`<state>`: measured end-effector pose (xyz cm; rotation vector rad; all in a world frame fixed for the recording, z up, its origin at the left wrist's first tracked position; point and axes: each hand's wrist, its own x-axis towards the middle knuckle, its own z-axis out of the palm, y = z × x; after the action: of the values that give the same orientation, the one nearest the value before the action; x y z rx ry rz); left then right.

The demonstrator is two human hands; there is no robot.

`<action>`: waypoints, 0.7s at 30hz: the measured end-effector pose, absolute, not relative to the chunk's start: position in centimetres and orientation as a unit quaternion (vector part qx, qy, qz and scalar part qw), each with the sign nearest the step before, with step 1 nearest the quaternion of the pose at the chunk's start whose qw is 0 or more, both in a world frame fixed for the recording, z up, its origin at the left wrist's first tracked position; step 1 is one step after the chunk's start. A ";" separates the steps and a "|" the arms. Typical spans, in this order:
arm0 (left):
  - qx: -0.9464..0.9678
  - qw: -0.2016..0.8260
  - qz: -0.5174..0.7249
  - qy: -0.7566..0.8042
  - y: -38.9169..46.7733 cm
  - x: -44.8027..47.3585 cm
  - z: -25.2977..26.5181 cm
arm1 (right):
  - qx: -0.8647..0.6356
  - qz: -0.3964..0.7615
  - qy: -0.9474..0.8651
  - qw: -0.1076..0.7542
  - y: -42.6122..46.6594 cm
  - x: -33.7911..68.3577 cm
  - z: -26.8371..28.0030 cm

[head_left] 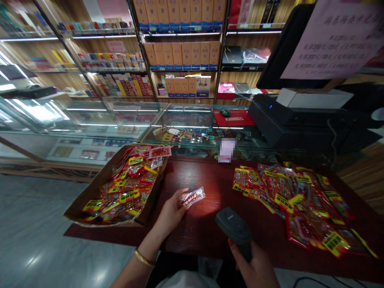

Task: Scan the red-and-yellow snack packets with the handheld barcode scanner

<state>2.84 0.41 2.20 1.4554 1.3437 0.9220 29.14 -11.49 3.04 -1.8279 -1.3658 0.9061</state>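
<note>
— Progress so far?
— Partly through: left hand (172, 208) pinches one snack packet (192, 197) over the table (207, 176); right hand (255, 268) grips the scanner (235, 230). Box (90, 196) half full, pile (297, 200) large.

One snack packet (192, 197) in the left hand (171, 211), one scanner (234, 231) in the right hand (255, 269); perhaps dozens of packets lie either side.

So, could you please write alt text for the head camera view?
A left hand holds a small snack packet over a dark red table, while the right hand aims a black barcode scanner at it. Similar packets fill a cardboard box and lie in a pile.
</note>
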 end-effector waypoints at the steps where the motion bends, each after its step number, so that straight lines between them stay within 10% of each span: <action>1: 0.593 0.460 0.374 0.545 0.4 2.9 2.2 | -0.702 0.347 -0.522 0.338 -11.2 29.0 2.8; 21: 0.622 0.487 0.368 0.491 1.1 5.5 2.4 | -0.707 0.312 -0.522 0.362 -11.5 29.7 2.9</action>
<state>5.53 1.11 2.35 1.5119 1.1934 0.8954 29.69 -11.48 2.88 -1.8201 -1.3448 0.8028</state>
